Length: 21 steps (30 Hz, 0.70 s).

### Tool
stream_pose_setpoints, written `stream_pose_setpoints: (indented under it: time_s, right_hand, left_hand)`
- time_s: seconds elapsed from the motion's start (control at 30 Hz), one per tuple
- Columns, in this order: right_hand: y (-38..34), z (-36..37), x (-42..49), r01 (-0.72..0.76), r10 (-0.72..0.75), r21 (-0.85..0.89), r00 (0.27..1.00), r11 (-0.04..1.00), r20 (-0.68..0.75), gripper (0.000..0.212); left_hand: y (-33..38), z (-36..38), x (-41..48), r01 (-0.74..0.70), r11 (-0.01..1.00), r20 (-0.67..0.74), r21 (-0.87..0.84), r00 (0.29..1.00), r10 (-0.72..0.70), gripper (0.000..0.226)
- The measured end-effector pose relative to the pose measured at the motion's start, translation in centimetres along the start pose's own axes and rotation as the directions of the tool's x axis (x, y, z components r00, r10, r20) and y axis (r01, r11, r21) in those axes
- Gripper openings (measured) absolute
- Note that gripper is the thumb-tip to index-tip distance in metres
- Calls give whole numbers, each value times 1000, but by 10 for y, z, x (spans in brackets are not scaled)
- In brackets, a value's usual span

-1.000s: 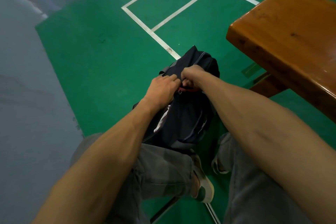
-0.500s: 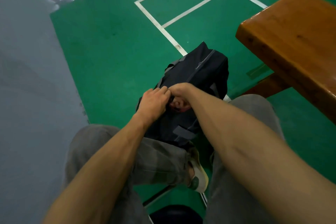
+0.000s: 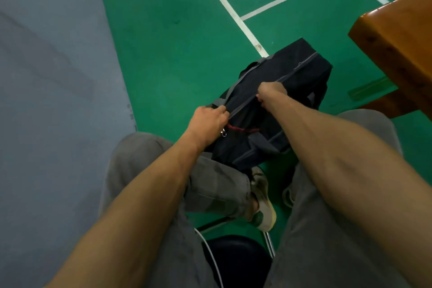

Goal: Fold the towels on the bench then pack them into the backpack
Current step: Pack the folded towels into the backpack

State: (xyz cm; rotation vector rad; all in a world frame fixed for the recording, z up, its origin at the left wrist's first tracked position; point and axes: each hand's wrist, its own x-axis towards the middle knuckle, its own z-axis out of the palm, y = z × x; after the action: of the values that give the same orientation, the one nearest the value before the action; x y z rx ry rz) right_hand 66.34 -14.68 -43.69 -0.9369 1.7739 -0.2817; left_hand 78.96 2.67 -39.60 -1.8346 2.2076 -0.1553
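A dark navy backpack with grey straps lies on the green floor in front of my knees. A grey zip line runs along its top. My left hand grips the bag's fabric at the near end of the zip, next to a red cord and a small metal clip. My right hand is curled and pinches something at the zip, further along the bag; the pull itself is hidden by my fingers. No towel is in view.
The wooden bench stands at the right, its top cut off by the frame edge. A grey wall runs along the left. I sit on a black stool. White court lines cross the floor beyond the bag.
My hands were together at one spot on the bag; now the right hand has moved away along the zip while the left stays at the near end. The view has shifted left.
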Motion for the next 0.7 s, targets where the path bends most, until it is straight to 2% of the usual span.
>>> stream_pose_setpoints:
  time_s: [0.03, 0.07, 0.1, 0.17, 0.23, 0.27, 0.33, 0.4, 0.5, 0.7]
  right_hand:
    - [4, 0, -10, 47, -50, -107, 998, 993, -33, 39]
    - [8, 3, -22, 98, -99, -219, 995, 971, 2, 39]
    - [12, 3, -38, 132, -104, -322, 989, 937, 104, 37]
    - [19, 7, -75, 94, 107, -475, 919, 875, 378, 43]
    - [31, 16, -92, 39, 276, -517, 809, 855, 519, 42]
    - [38, 23, -95, 12, 271, -459, 793, 888, 545, 39]
    - [48, 38, -90, -9, 150, -255, 830, 967, 538, 37]
    - [48, 46, -91, 0, 56, -125, 894, 992, 445, 31]
    - [45, 56, -88, 22, -6, -47, 950, 999, 313, 21]
    - [38, 62, -68, 83, -101, 86, 971, 993, 219, 16]
  left_hand:
    - [0, 0, -2, 13, 1000, 23, 14, 1000, -13, 17]
    - [0, 1, -5, 20, 999, 41, 33, 999, -22, 17]
    - [2, 1, -6, 25, 999, 44, 43, 999, -27, 16]
    - [7, 6, -10, 4, 999, 35, 46, 999, -5, 17]
    - [10, 7, -12, -9, 998, 32, 54, 999, 7, 21]
    - [10, 4, -12, -11, 999, 46, 51, 999, 8, 20]
    - [11, -4, -12, 2, 1000, 95, 28, 995, -5, 20]
    - [11, -8, -14, 37, 999, 126, 5, 991, -37, 22]
    - [7, -10, -18, 33, 998, 184, 45, 982, -41, 24]
    - [9, 6, -22, -14, 995, 318, 98, 948, -18, 27]
